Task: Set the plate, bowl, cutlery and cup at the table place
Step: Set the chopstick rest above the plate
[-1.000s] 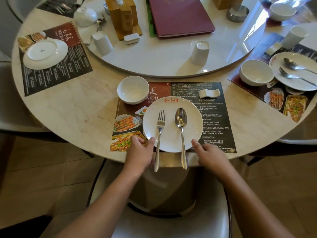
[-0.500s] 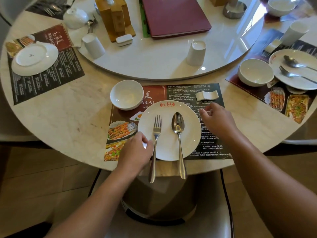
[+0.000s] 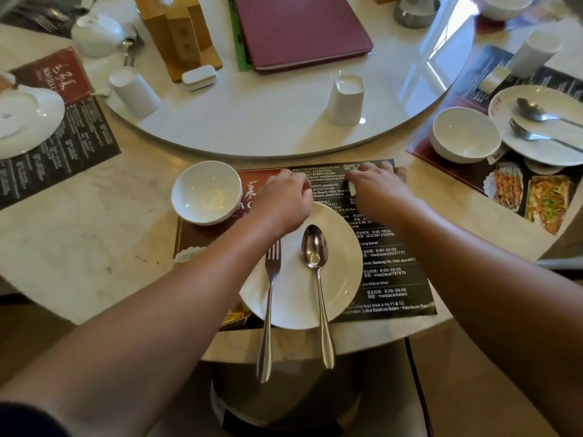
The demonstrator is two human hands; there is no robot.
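A white plate [image 3: 296,298] lies on the dark printed placemat [image 3: 391,266] at the near table edge. A fork [image 3: 269,310] and a spoon [image 3: 318,279] lie on it, handles overhanging the edge. A white bowl [image 3: 206,192] stands at the mat's far left corner. My left hand [image 3: 284,200] is over the plate's far rim, fingers curled down and tips hidden. My right hand [image 3: 377,187] covers a small white chopstick rest [image 3: 352,188] near the mat's far edge, holding it between thumb and fingers. A white cup [image 3: 345,100] stands on the turntable beyond.
The round turntable [image 3: 268,121] carries a second cup [image 3: 135,91], a wooden holder [image 3: 176,36], a maroon menu [image 3: 299,26] and a teapot [image 3: 96,34]. Set places lie on the right [image 3: 536,127] and the left [image 3: 28,121]. A chair seat [image 3: 284,405] is below the edge.
My left hand left the plate's near left rim and moved to its far rim. My right hand went from the near edge up the mat and now covers the chopstick rest.
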